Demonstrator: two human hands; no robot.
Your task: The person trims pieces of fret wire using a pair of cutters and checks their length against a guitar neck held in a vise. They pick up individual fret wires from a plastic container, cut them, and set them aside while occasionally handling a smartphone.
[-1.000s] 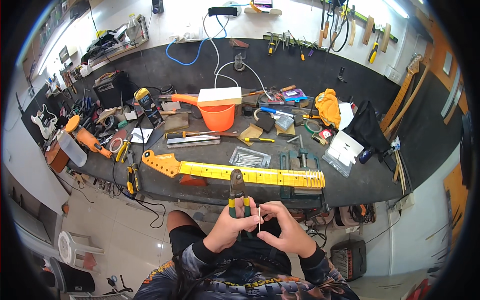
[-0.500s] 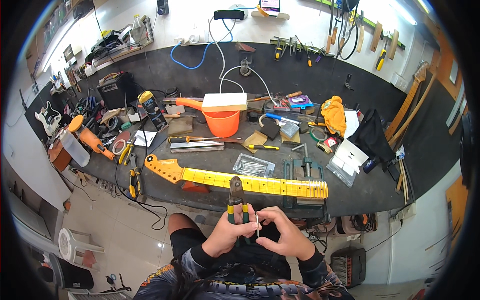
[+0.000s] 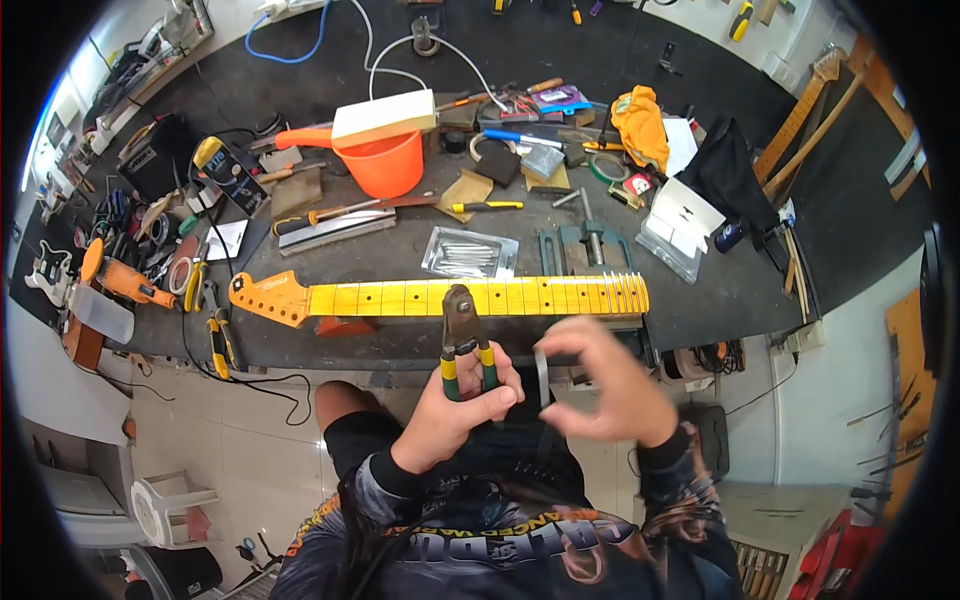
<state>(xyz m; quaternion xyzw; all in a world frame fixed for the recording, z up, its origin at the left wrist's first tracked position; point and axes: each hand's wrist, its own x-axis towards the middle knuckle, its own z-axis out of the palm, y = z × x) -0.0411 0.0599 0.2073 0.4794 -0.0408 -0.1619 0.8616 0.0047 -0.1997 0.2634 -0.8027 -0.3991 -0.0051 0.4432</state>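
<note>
My left hand [image 3: 455,412] is closed round the green and yellow handles of cutting pliers [image 3: 461,318], jaws pointing up and away. To its right, my right hand [image 3: 615,390], smeared by motion, holds a short silvery fret wire [image 3: 543,378] upright, seemingly by its ends between finger and thumb. Beyond both hands a yellow guitar neck [image 3: 420,298] lies across the bench front, headstock to the left. Several metal frets [image 3: 625,293] stand across its right end. The plier jaws overlap the neck's near edge in view. Behind the neck, a clear plastic tray [image 3: 432,262] holds more wires.
A bench vise [image 3: 592,240] stands behind the neck's right end. Farther back are an orange pot [image 3: 380,170] with a white block on it, a long file-like tool [image 3: 335,230], an orange cloth [image 3: 640,128] and a white box [image 3: 690,215]. Other pliers [image 3: 220,345] lie left.
My right hand has moved right, away from my left hand, taking the fret wire with it. The pliers stay in my left hand. The whole view has tilted lower.
</note>
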